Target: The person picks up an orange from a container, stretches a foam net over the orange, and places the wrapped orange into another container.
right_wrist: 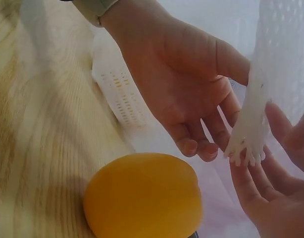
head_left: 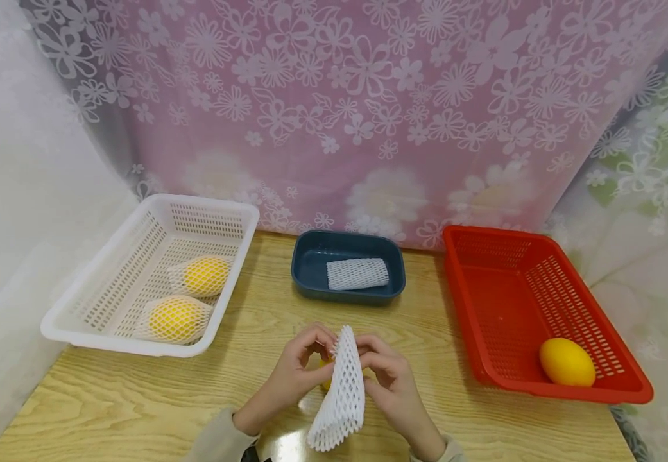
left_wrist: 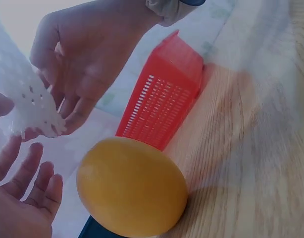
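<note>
A white foam net sleeve (head_left: pixel 342 398) hangs between the two hands, its open end toward the person. My left hand (head_left: pixel 308 359) pinches it near the top with thumb and fingers. From the other side my right hand (head_left: pixel 390 375) pinches the same sleeve. Below the hands a yellow oval fruit, like a mango (left_wrist: pixel 132 187), lies bare on the table, apart from the fingers. In the head view the sleeve and hands hide most of it. The right wrist view shows the sleeve's fringed end (right_wrist: pixel 246 151) between the fingertips of both hands.
A white basket (head_left: pixel 59 324) at left holds two netted yellow fruits (head_left: pixel 178 319). A dark blue tray (head_left: pixel 310 247) at the back holds another foam sleeve (head_left: pixel 358 274). At right, a red basket (head_left: pixel 498 301) holds one bare yellow fruit (head_left: pixel 567 362). A pink flowered curtain (head_left: pixel 334 115) hangs behind.
</note>
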The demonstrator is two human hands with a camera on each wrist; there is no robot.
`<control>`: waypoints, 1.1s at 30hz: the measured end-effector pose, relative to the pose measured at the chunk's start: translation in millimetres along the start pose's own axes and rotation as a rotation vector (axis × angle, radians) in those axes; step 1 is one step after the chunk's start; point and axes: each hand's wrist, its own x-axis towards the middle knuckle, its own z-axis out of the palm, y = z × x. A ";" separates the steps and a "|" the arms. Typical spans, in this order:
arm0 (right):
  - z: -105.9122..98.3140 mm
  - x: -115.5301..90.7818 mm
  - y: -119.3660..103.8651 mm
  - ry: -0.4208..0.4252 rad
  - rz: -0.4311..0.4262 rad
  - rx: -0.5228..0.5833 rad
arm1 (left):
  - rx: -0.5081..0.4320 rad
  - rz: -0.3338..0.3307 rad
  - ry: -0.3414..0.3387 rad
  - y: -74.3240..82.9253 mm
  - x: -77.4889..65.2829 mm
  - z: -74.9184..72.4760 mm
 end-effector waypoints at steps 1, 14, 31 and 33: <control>0.0 -0.2 -0.9 0.005 0.015 0.009 | -0.004 -0.006 -0.008 0.6 -0.2 0.2; 5.3 -3.1 -1.4 0.159 0.261 0.120 | -0.109 -0.110 -0.182 0.6 -6.3 0.8; 5.7 -2.3 -0.7 0.308 0.367 0.148 | -0.440 -0.056 -0.123 6.6 1.1 3.6; 5.2 -2.5 0.8 0.331 0.375 0.174 | -0.534 -0.069 -0.115 6.9 1.2 3.1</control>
